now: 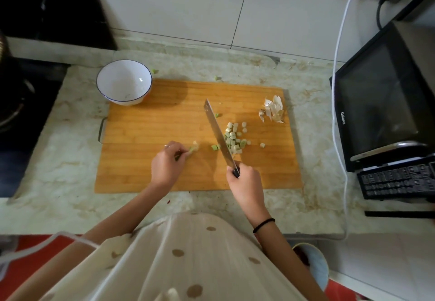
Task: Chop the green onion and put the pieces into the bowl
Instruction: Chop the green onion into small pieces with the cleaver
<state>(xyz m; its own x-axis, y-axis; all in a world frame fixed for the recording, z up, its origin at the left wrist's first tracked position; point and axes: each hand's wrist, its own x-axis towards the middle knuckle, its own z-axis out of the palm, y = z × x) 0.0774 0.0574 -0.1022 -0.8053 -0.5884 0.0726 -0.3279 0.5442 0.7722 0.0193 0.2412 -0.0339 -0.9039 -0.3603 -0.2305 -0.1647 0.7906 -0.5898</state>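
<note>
There was one bowl (pixel 124 82), one board (pixel 164 117) and one knife (pixel 217 131). Two grips were in view: the left grip (pixel 164 164) and the right grip (pixel 244 178). There was one onion stub (pixel 193 148). The cut pieces (pixel 233 139) made one heap, too crowded to count. At least three strays (pixel 214 147) lay apart on the board, and two green bits (pixel 154 71) lay on the bench (pixel 70 136). There was one pile of skins (pixel 274 110), one oven (pixel 381 103), one ring (pixel 166 146) and one wristband (pixel 263 225).
</note>
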